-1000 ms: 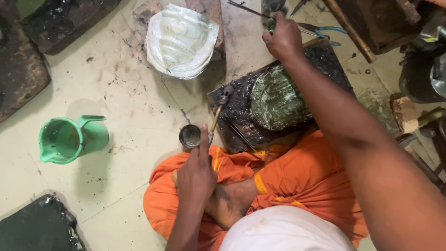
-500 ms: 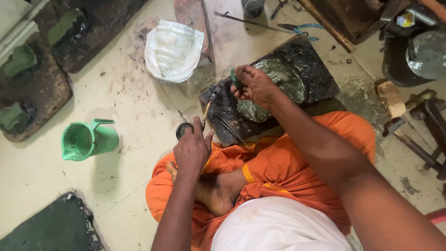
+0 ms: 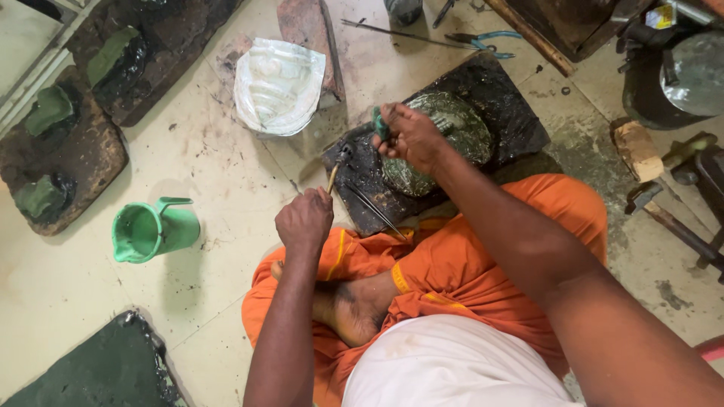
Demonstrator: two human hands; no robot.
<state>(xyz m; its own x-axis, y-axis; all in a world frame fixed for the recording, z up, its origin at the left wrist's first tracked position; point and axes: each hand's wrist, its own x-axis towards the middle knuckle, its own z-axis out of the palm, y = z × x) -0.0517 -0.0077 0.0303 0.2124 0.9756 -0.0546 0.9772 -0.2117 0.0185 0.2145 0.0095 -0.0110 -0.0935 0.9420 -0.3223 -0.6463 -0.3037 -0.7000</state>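
Observation:
I sit cross-legged on the floor in orange cloth. My left hand (image 3: 304,221) grips a small hammer (image 3: 337,164) by its wooden handle, its head over the near left corner of a black pitch-covered block (image 3: 513,113). My right hand (image 3: 411,136) is closed on a small greenish tool (image 3: 378,123) held against a dark green embossed metal piece (image 3: 460,124) that lies on that block. A thin metal rod (image 3: 377,211) rests on the block's front edge.
A green plastic jug (image 3: 154,230) stands on the floor at left. A white embossed metal piece (image 3: 277,84) lies beyond the block. Dark pitch blocks (image 3: 68,151) sit at far left, another at bottom left (image 3: 98,369). Pliers (image 3: 483,41), rods and hammers (image 3: 679,218) lie at right.
My right hand came back from the far tools to the green metal piece with a small tool. The left hand lifted the hammer toward the block. The small cup by it is out of sight.

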